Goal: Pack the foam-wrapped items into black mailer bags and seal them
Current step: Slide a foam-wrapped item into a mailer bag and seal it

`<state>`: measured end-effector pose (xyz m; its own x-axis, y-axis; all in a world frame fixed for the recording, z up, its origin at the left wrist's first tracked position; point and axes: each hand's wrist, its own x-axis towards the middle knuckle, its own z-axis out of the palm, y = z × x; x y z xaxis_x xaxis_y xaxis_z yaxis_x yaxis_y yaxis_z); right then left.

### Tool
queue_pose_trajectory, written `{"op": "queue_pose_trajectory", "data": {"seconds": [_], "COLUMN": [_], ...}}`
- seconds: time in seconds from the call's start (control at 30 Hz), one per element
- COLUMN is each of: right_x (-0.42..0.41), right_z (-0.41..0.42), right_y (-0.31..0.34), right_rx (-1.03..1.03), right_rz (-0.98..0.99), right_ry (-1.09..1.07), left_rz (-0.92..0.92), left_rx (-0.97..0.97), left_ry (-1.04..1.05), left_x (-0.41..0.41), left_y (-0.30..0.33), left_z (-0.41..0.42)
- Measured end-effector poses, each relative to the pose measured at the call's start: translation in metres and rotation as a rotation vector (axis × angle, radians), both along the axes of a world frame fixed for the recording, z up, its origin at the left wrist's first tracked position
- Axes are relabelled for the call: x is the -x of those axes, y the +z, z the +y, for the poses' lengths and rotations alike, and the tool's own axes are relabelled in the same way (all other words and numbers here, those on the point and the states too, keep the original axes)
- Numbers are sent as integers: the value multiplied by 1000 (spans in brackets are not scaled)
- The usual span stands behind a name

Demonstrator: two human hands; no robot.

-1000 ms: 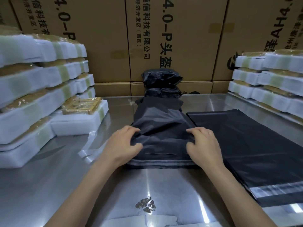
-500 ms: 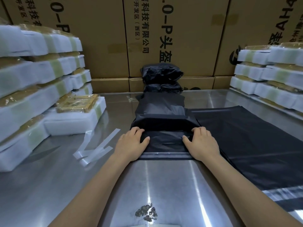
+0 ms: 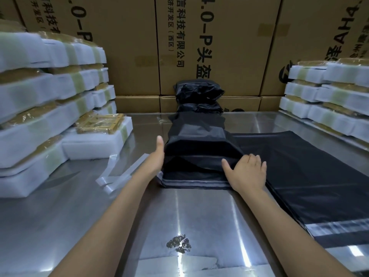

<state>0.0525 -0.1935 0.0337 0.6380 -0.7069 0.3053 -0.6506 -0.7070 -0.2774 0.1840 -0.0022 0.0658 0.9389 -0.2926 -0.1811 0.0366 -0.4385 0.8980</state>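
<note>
The left hand [image 3: 154,156] is open, with straight fingers, and its palm lies flat against the left side of the filled black bag [image 3: 199,148]. The right hand [image 3: 247,170] is also open and rests flat on the near right corner of the bag, holding nothing. The bag lies between the two hands, on the counter [image 3: 179,212]. Its long axis runs from near to far, and its open mouth with the grey sealing strip [image 3: 193,183] points to the person, just near of both hands. Both hands are equally close, so I judge the flap can be folded toward the far side. Empty bags [image 3: 309,176] lie to the right, and foam-wrapped items [image 3: 40,120] are stacked on the left.
</note>
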Motion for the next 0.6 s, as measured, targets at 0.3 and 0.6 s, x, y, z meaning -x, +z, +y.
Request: {"op": "queue_pose_trajectory", "data": {"seconds": [0.3, 0.6], "right_x": [2, -31], "right_z": [82, 129], "right_y": [22, 12], "right_rx": [25, -465], "right_rz": [-339, -160], "right_ry": [638, 542], "left_rz": [-107, -150], "left_rx": [-112, -87], "left_ry": [-144, -373], "left_x": [19, 28], "left_y": [2, 6], "left_z": [69, 78]}}
